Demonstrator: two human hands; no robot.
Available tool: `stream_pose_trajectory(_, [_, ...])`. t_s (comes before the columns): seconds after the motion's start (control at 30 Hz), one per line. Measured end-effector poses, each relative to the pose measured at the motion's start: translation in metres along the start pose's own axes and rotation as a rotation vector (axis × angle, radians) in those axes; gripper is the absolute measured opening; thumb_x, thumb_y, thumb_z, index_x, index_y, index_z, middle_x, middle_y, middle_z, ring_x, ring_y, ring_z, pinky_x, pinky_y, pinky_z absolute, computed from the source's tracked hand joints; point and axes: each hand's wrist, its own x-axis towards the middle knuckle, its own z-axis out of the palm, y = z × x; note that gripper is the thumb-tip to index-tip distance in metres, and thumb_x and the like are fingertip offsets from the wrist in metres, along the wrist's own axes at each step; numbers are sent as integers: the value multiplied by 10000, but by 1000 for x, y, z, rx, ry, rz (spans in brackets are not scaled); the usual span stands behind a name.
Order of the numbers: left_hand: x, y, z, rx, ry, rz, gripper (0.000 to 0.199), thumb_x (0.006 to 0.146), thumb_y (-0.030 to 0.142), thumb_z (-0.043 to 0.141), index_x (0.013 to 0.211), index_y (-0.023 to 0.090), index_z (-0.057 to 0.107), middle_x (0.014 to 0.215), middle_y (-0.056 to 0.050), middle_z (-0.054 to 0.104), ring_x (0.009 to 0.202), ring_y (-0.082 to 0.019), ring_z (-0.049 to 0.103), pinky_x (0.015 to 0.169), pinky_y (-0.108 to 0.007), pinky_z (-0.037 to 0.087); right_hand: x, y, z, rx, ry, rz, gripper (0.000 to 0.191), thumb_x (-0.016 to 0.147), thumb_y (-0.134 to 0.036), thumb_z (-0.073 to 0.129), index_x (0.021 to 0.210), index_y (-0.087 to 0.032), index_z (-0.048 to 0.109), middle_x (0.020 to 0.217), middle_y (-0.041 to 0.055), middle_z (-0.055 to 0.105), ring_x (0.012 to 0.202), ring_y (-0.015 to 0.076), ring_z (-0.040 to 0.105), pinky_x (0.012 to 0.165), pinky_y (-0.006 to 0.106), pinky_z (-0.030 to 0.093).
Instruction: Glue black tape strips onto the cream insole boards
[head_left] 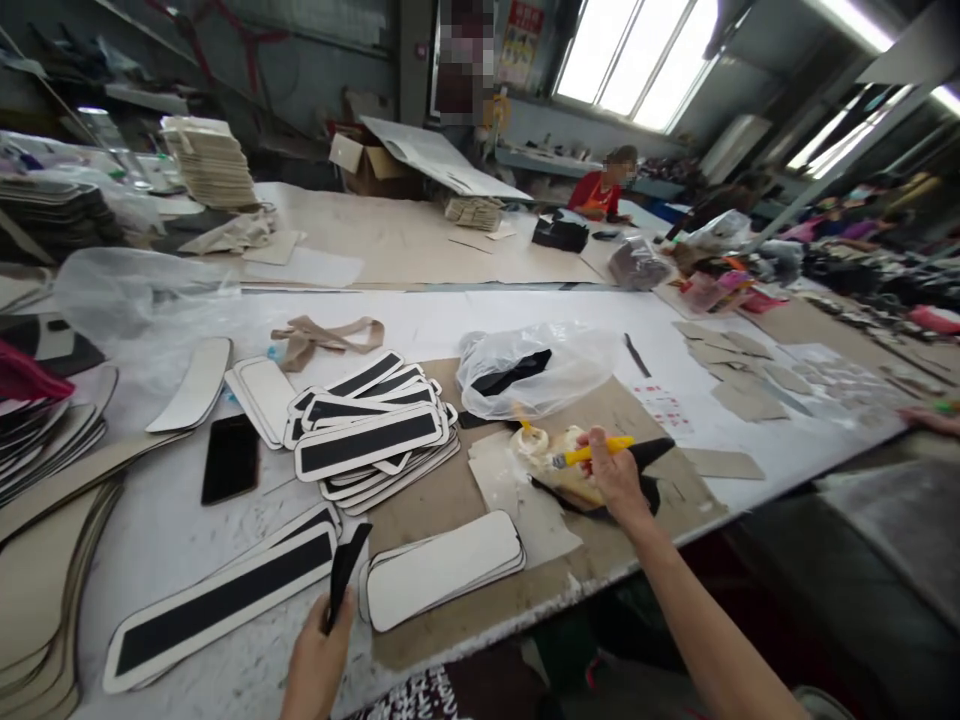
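My right hand [616, 478] is closed around a paintbrush with a yellow handle [616, 445]. Its bristles reach down to a glue-crusted patch [534, 447] with a whitish mass, at the middle of the table. In my left hand [321, 645], near the front edge, a narrow black strip [348, 572] sticks upward between the fingers. Right of that hand lies a small stack of white rounded panels [446, 570]. To its left is a long white panel with a black centre [225, 605]. Behind them, similar black-centred panels [371, 440] are heaped.
A phone [231, 460] lies left of the heap. Behind the glue stands a clear plastic bag [536, 370] with black material inside. Curved beige pieces [45, 580] are piled at the left edge. Across the table a person in red [596, 192] works; another hand [930, 420] shows far right.
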Motion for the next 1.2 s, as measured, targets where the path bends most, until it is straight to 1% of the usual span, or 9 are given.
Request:
stream_pose_trajectory(0.07, [1, 6, 9, 67, -26, 39, 552, 604, 644, 532, 875, 167, 593, 827, -69, 665, 862, -281, 599, 739, -341, 451, 10, 2, 7, 30, -39, -18, 486, 791, -618, 376, 836, -170, 560, 600, 16, 566, 516, 152, 537, 551, 281, 445])
stream_pose_trajectory(0.13, [4, 10, 17, 119, -47, 21, 556, 563, 634, 553, 864, 167, 566, 867, -92, 664, 903, -299, 593, 790, -355, 439, 21, 4, 15, -28, -63, -41, 463, 786, -596, 403, 842, -164, 559, 601, 17, 575, 549, 163, 557, 592, 284, 442])
stream_pose_trajectory(0.27, [10, 8, 28, 163, -28, -21, 530, 526, 605, 556, 837, 177, 524, 816, -100, 659, 862, -309, 607, 781, -371, 445, 41, 12, 33, -173, -105, -92, 359, 807, -495, 411, 842, -170, 559, 701, 31, 616, 594, 158, 567, 626, 274, 419])
stream_pose_trajectory(0.47, [9, 0, 33, 182, -1, -24, 537, 577, 605, 530, 889, 169, 507, 843, -105, 651, 884, -310, 603, 797, -386, 438, 54, 29, 59, -390, -178, -180, 213, 789, -349, 446, 746, -171, 554, 735, 47, 607, 701, 175, 544, 671, 273, 376])
stream_pose_trajectory(0.7, [-3, 6, 33, 173, 38, 13, 437, 610, 591, 497, 797, 196, 513, 720, -54, 642, 779, -282, 608, 731, -368, 438, 60, 32, 58, -405, -229, -147, 276, 801, -401, 437, 744, -170, 580, 703, 56, 616, 659, 182, 549, 625, 270, 358])
stream_pose_trajectory(0.83, [-4, 4, 33, 145, 62, 27, 420, 618, 587, 494, 768, 195, 524, 664, -37, 623, 750, -272, 598, 699, -348, 437, 56, 26, 49, -367, -174, -174, 342, 811, -468, 405, 781, -190, 601, 706, 48, 625, 676, 191, 564, 636, 274, 369])
stream_pose_trajectory(0.93, [-4, 3, 32, 118, 82, 27, 417, 613, 588, 505, 745, 193, 532, 609, -21, 595, 708, -260, 585, 667, -333, 437, 49, 22, 47, -314, -19, -160, 358, 804, -485, 408, 792, -186, 606, 720, 63, 636, 702, 198, 577, 666, 281, 386])
stream_pose_trajectory(1.0, [-4, 5, 30, 99, 55, 23, 442, 595, 592, 532, 756, 180, 547, 596, -22, 587, 683, -252, 577, 633, -326, 437, 44, 21, 48, -260, 66, -104, 382, 802, -503, 402, 794, -178, 602, 686, 68, 635, 694, 201, 581, 659, 284, 396])
stream_pose_trajectory(1.2, [-11, 12, 22, 13, -77, 17, 530, 613, 613, 548, 851, 140, 572, 522, 6, 522, 532, -185, 510, 494, -277, 389, 22, 29, 50, -190, 149, 19, 415, 783, -533, 425, 776, -151, 587, 606, 73, 627, 619, 200, 590, 638, 306, 423])
